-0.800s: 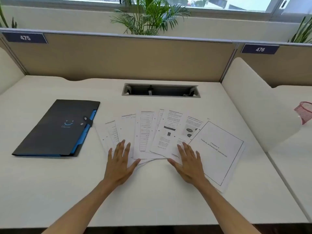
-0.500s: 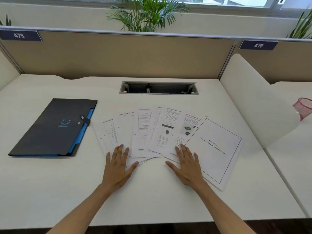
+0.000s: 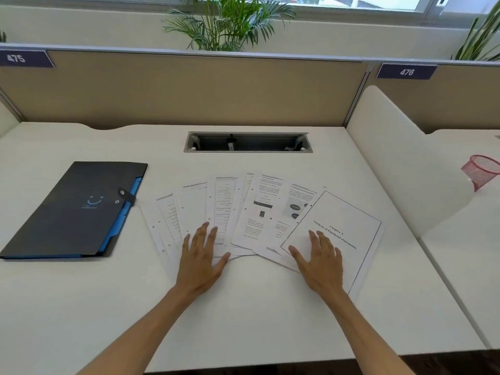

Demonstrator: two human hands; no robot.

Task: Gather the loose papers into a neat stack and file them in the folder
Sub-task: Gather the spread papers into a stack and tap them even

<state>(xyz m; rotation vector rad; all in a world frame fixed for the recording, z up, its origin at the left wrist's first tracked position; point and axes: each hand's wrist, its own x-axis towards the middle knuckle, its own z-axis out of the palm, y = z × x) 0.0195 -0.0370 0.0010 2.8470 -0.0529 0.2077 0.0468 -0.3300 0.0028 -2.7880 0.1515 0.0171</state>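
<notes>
A person sits at a white desk (image 3: 81, 307) with both bare forearms reaching forward. The loose papers (image 3: 243, 212) lie fanned out in an overlapping arc at the middle of the desk, their near corners bunched together between the two hands and their far ends spread apart. The left hand (image 3: 200, 258) lies flat, palm down, with straight fingers slightly spread, resting on the near ends of the left-hand sheets; it holds nothing. The right hand (image 3: 322, 258) also lies flat and palm down, its fingers straight and spread, pressing on the title page (image 3: 349, 220), the rightmost and topmost sheet, which carries a framed border and a chapter heading. The title page is turned at an angle and overlaps the sheet with dark ovals printed on it just to its left.

The folder (image 3: 67, 212) lies closed on the left part of the desk, apart from the papers, dark grey with blue tabbed edges showing along its right side and a small strap fastened over that edge.

Behind the papers a cable slot (image 3: 247, 143) is set into the desk. A tan partition (image 3: 189, 87) runs along the back, with number plates reading 475 (image 3: 16, 58) and 476 (image 3: 406, 72). A palm plant (image 3: 230, 23) stands behind the partition under a window. A white divider (image 3: 392, 158) closes off the right side, and a pink mesh basket (image 3: 480, 171) stands beyond it on the neighbouring desk.
</notes>
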